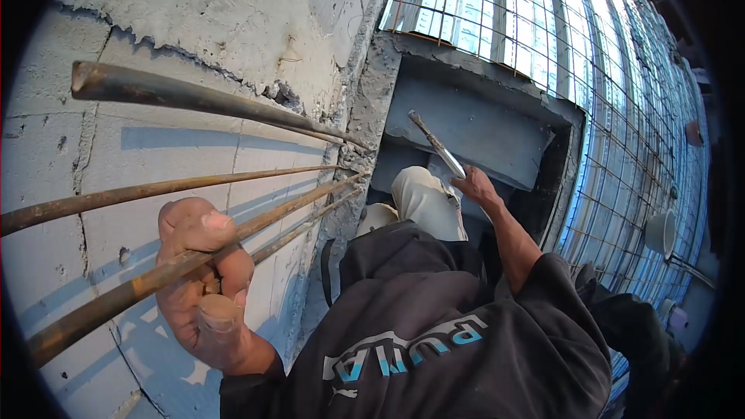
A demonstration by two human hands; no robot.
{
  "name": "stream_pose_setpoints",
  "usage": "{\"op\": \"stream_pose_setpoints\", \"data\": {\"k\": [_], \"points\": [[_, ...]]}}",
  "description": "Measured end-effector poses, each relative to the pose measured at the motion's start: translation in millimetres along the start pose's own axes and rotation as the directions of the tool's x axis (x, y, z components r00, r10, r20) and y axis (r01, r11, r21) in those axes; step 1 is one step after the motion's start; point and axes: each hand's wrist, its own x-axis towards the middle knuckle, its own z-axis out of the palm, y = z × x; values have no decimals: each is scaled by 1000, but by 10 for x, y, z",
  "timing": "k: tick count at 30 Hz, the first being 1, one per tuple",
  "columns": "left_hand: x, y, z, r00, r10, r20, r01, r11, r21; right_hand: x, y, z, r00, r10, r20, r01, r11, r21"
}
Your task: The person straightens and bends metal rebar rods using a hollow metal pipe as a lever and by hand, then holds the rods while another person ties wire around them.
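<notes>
On the left, my left hand [203,283] is closed around a rusty steel rebar [101,310] that slants up from the lower left toward the concrete edge. My right hand [475,185] grips the lower end of a slim metal tool [436,143] with a silvery shaft and a worn, brownish far end. Its exact kind is unclear. The tool points up and left over a recessed opening [473,124] in front of my legs, touching nothing that I can make out.
More bars, including a thick one [194,99], jut out before the pale block wall [46,147]. Wire mesh [535,23] lies over shiny corrugated metal decking at the right. A pale bucket-like container [660,233] stands at the far right. Rough concrete [372,97] edges the opening.
</notes>
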Motion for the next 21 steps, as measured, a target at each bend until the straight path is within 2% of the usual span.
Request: {"op": "stream_pose_setpoints", "data": {"k": [4, 6, 8, 11, 14, 15, 16, 18, 21], "points": [[-64, -55, 24, 1000, 0, -11, -1, 994, -109, -283, 180, 190, 993, 99, 57, -102, 994, 44], [-86, -158, -27, 998, -13, 61, 33, 942, -333, -395, 366, 355, 986, 149, 78, -155, 984, 84], [73, -337, 65, 952, 168, 256, 0, 836, -549, -571, 486, 478, 968, 218, 123, -230, 969, 92], [54, -468, 119, 967, 138, 214, 33, 765, -644, -763, 920, 879, 960, 248, 128, -267, 949, 165], [66, -487, 93, 987, 71, 144, 17, 847, -531, -949, 1255, 1248, 932, 329, 152, -354, 915, 192], [115, -404, 160, 992, 43, 118, -2, 944, -329, -1004, 1279, 1264, 897, 388, 212, -428, 882, 198], [192, -453, 200, 972, 91, 216, 37, 849, -526, -1055, 1362, 1373, 887, 403, 226, -446, 874, 193], [326, -532, -8, 863, 212, 458, -5, 911, -412, -1102, 1523, 1543, 871, 430, 240, -475, 860, 184], [212, -512, 144, 943, 192, 270, -58, 897, -437, -1117, 1675, 1652, 853, 449, 267, -505, 839, 203]]}}
